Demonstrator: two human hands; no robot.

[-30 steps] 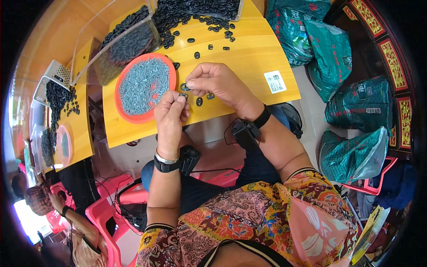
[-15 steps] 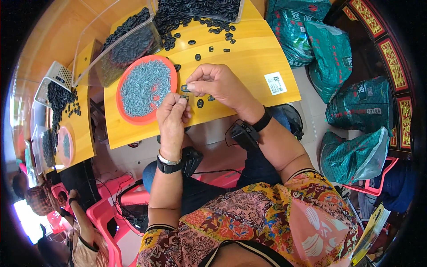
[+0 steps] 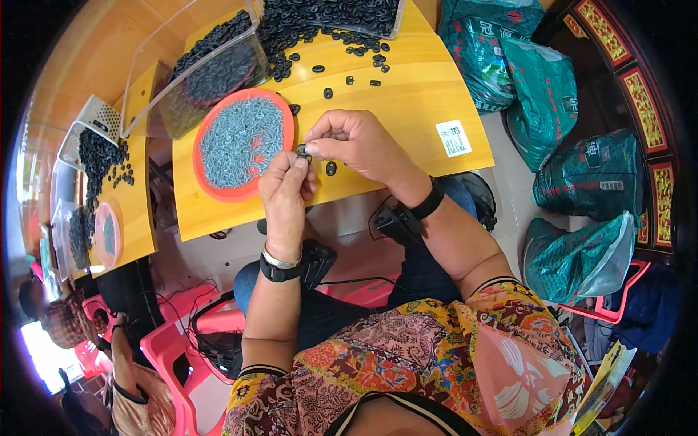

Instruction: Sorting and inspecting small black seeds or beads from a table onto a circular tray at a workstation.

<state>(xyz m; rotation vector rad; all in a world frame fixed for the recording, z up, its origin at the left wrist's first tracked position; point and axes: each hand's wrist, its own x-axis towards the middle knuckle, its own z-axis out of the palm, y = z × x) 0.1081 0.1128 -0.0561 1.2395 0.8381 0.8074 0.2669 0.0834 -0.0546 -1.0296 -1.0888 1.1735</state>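
My left hand [image 3: 285, 182] and my right hand [image 3: 356, 144] meet above the yellow table, beside the red bowl's right edge. Between their fingertips is a small black oval piece [image 3: 302, 150], gripped from both sides. Fingers cover most of it, and whether a screw sits in it cannot be made out. To the left, the shallow red bowl [image 3: 203, 182] holds a heap of small grey screws [image 3: 236, 142]. Just below my right fingers lies a loose black two-holed piece [image 3: 331, 168]. Another black piece [image 3: 328, 93] rests farther back.
A clear plastic bin [image 3: 178, 120] of black pieces stands behind the bowl, with a spilled black heap [image 3: 313, 18] beside it. A white label [image 3: 453, 138] is stuck on the table's right. Green sacks [image 3: 589, 174] line the right. Another person [image 3: 138, 385] sits at lower left.
My right hand's black piece has come down to my left fingertips, so the two hands now meet on it. The view has shifted slightly.
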